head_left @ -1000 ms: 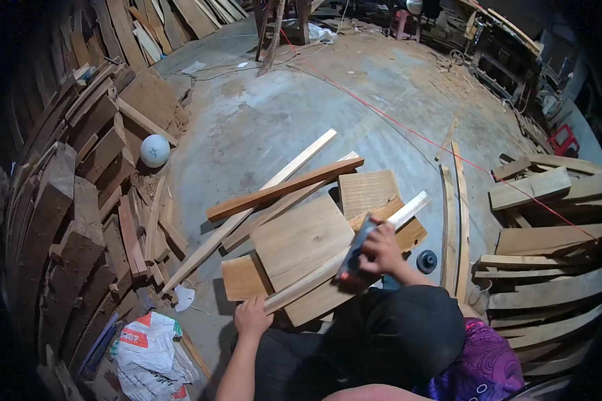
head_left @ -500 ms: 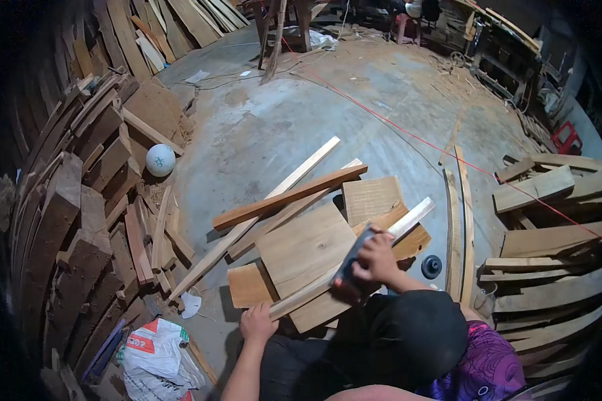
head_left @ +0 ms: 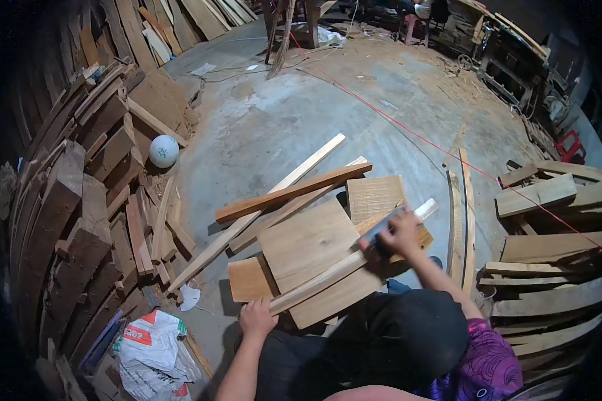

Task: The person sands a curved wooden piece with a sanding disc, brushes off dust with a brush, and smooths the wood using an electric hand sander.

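Note:
My left hand (head_left: 258, 317) is closed on the near end of a pale wooden strip (head_left: 318, 284), which slants up to the right over wider boards. Beneath it lie a broad light board (head_left: 308, 234) and other wood pieces. My right hand (head_left: 401, 234) grips a blue-grey, block-shaped hand tool (head_left: 380, 228) on the strip, towards its far end. Motion blurs the tool, and its underside is hidden. Just beyond the boards, a reddish-brown wooden bar (head_left: 291, 192) lies across two long pale strips.
Stacked timber lines the left (head_left: 73, 227) and right (head_left: 548, 297) sides. A white ball (head_left: 164, 151) and a printed white sack (head_left: 155, 347) are at the left. Two long strips (head_left: 467, 220) lie on the right floor. A red cord (head_left: 408, 130) crosses the floor.
My right hand and the block-shaped tool have moved up and to the right along the strip. My left hand still holds the near end.

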### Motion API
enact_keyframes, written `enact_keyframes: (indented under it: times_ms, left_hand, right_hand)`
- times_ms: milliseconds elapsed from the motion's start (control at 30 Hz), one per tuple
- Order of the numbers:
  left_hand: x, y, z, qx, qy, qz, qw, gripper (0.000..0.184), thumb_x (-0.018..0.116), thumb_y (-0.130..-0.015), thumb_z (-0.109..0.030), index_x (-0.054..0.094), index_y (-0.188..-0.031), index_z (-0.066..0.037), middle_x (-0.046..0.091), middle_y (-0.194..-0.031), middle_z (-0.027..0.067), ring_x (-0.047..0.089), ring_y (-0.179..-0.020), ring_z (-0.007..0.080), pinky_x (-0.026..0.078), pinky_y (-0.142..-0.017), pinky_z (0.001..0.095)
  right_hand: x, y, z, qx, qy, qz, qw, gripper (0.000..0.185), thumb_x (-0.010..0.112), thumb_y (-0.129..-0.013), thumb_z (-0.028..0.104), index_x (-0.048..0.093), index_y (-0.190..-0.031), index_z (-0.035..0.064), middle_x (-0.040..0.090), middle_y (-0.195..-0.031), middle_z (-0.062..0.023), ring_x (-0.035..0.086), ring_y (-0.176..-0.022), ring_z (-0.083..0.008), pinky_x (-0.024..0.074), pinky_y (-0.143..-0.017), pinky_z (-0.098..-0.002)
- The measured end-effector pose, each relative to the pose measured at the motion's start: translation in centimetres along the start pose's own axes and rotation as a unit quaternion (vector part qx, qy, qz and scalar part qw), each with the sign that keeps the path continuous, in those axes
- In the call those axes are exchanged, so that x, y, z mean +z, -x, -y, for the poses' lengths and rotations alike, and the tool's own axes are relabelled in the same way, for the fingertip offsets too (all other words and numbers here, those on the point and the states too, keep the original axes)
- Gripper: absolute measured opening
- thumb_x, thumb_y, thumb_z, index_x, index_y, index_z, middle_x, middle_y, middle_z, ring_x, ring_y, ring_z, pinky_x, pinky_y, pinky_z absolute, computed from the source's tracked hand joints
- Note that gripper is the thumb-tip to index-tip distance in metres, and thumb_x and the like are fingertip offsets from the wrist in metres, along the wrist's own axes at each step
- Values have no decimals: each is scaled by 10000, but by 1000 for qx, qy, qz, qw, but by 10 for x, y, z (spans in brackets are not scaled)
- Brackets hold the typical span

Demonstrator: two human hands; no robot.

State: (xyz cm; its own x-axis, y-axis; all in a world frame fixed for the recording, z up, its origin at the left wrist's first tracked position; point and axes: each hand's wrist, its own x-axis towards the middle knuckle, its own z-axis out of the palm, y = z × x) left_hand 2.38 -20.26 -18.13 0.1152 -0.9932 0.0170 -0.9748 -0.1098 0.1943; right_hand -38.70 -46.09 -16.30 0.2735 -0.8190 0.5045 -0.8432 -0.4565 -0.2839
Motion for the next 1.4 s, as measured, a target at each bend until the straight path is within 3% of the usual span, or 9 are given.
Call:
enact_keyframes:
  times_ms: [200,400,500,767,867,967,1133,1233,1400]
  left_hand:
    - [-2,2,1,-1,-23,9,1000,431,842,-669,-269,667,-1042,-140,701,-1012,82,680,-1008,280,536,-860,445]
    - [2,1,-1,10,1,-6,1000,402,831,-694,-300,655,-1011,-128,700,-1006,84,683,-996,291,534,-852,447]
    - [3,0,1,12,11,-35,999,378,838,-673,-266,650,-967,-120,697,-957,91,688,-944,304,532,-820,451]
    - [14,2,6,-10,-56,-10,998,396,808,-687,-225,659,-1038,-121,688,-971,114,672,-958,320,539,-860,462]
    - [1,-2,-2,-14,-16,36,999,412,813,-675,-201,650,-1039,-100,678,-1014,125,654,-1003,340,527,-874,455]
    - [5,-3,2,16,-18,-7,1000,447,830,-651,-187,622,-1033,-84,677,-1004,123,659,-1005,321,526,-855,460]
    - [7,-6,4,14,-21,-7,1000,478,843,-625,-191,614,-1028,-77,675,-995,120,659,-966,330,530,-827,463]
    - [4,-6,1,29,-25,-20,999,419,828,-621,-175,592,-953,-77,664,-956,121,661,-933,339,530,-810,472]
    - [3,-4,-1,9,-30,0,1000,423,839,-624,-186,618,-972,-90,668,-953,116,654,-950,341,523,-828,481]
  right_hand:
    - [1,-4,31,-187,-88,-15,978,279,710,-650,350,649,-707,84,597,-834,-118,593,-987,-376,427,-982,-543]
    - [-14,-53,-134,219,114,38,968,349,666,-789,388,765,-810,54,684,-907,-177,608,-1000,-382,493,-930,-481]
    - [1,-46,-109,210,123,25,970,369,657,-819,402,775,-811,52,711,-917,-171,614,-1004,-382,486,-915,-491]
    - [3,28,13,-122,29,-37,991,215,677,-725,294,690,-802,93,655,-891,-132,577,-1188,-448,411,-1033,-583]
    - [-10,-15,-72,107,132,25,985,305,650,-771,364,701,-734,65,684,-876,-180,637,-927,-392,517,-780,-549]
    - [-44,-51,-121,282,141,92,944,455,572,-851,460,794,-928,70,729,-977,-193,662,-982,-411,528,-903,-518]
    - [-11,-10,-49,112,87,10,990,314,667,-776,373,774,-797,78,704,-869,-167,620,-916,-365,501,-847,-522]
    - [-13,24,26,-92,-40,51,994,241,699,-718,317,649,-693,83,590,-777,-112,593,-923,-340,425,-1076,-531]
    - [-5,-8,-80,-73,-58,-38,995,185,676,-701,273,673,-720,89,617,-805,-153,615,-820,-366,509,-832,-483]
